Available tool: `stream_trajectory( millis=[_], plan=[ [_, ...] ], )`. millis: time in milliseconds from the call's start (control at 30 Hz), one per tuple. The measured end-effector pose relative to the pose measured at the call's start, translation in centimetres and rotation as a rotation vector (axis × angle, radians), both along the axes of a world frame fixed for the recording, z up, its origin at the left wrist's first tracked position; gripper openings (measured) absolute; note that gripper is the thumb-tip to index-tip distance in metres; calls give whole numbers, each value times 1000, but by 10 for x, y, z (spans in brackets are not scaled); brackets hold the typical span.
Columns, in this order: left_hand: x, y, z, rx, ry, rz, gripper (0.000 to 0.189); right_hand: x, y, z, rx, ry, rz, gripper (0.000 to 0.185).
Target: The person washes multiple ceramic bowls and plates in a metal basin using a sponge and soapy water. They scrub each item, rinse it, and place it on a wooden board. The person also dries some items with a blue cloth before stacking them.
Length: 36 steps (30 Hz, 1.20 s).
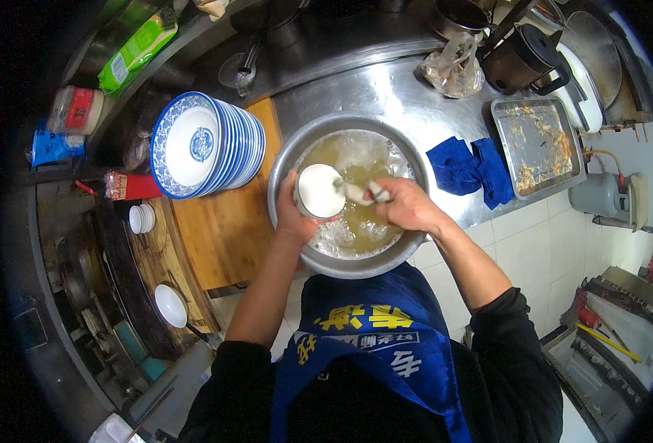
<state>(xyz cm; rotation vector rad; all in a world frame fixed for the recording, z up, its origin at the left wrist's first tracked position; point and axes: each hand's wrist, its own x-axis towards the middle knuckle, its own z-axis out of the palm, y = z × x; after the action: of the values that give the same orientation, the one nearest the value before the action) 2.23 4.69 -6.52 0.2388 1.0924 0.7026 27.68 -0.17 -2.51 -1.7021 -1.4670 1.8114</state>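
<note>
A large round metal basin (291, 145) of cloudy, yellowish liquid with foam on its surface stands in front of me. Above the liquid, my left hand (294, 213) grips a round container (322, 190); its inside looks white, and whether that is its wall or its contents I cannot tell. My right hand (406, 204) holds a pale utensil (354, 192), blurred, with its end at the container's right rim. Its exact kind is unclear.
Left of the basin, a tall stack of blue-and-white bowls (207, 145) leans on a wooden board (210, 243). Rightward lie a blue cloth (456, 166) and a metal tray (542, 138) with food scraps. Behind are a plastic bag (453, 69) and a dark jug (517, 61).
</note>
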Motion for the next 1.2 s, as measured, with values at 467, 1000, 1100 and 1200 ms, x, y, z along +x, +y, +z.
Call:
stream_trajectory(
  millis=[467,1000,1100,1200],
  plan=[
    [-11,-8,6,52,-218,-42,84,-34,-2,-76,278,-712,301,59],
    [8,-22,-18,360,56,-40,56,-74,-11,-27,-40,428,-626,45],
    [13,-29,-25,407,174,-57,57,-87,-7,-33,-83,518,-675,45],
    [14,-30,-29,382,97,-4,56,-89,-6,-35,-128,734,-715,49]
  ],
)
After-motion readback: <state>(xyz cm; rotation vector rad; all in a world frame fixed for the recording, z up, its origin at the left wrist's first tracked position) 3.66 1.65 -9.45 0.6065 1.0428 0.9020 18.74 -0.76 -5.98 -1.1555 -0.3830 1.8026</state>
